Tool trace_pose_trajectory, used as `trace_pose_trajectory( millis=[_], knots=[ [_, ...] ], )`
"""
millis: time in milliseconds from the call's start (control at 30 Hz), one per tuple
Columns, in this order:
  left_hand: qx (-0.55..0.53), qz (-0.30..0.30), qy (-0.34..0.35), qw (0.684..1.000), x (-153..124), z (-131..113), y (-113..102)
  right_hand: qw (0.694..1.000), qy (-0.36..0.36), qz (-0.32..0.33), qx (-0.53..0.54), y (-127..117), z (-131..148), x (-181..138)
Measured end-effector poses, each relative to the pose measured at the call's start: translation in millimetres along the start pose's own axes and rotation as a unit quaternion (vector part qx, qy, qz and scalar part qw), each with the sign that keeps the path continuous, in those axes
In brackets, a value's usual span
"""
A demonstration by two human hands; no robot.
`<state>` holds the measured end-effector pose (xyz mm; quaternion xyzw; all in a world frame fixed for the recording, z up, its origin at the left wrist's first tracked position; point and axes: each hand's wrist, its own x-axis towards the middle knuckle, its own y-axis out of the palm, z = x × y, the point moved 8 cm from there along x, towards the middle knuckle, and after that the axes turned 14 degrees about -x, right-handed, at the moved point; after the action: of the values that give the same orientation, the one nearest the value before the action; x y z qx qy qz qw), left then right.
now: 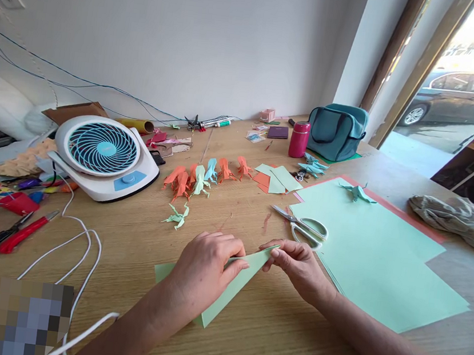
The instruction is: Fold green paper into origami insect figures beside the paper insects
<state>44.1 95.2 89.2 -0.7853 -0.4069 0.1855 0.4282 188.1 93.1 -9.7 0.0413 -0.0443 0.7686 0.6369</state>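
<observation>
A folded piece of light green paper is held just over the wooden table between my two hands. My left hand lies across its middle and grips the upper edge between thumb and fingers, hiding part of the sheet. At the paper's narrow right tip, my right hand pinches with thumb and fingers. White-handled scissors rest just beyond the right hand. A small green folded paper figure sits beyond the left hand, with a row of orange, green and blue folded figures behind it.
Large green sheets lie at the right, bearing another folded figure. A white fan and red-handled cutter are at left, with a white cable nearby. Behind stand a pink flask and teal bag.
</observation>
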Motion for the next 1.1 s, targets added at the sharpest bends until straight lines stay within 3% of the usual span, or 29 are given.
trace_pose_trajectory(
  millis=[1100],
  knots=[
    [0.033,-0.025,0.033,0.999,-5.1,-6.9,-3.3,0.998,-0.007,0.020,0.056,1.8,-0.9,0.0]
  ],
)
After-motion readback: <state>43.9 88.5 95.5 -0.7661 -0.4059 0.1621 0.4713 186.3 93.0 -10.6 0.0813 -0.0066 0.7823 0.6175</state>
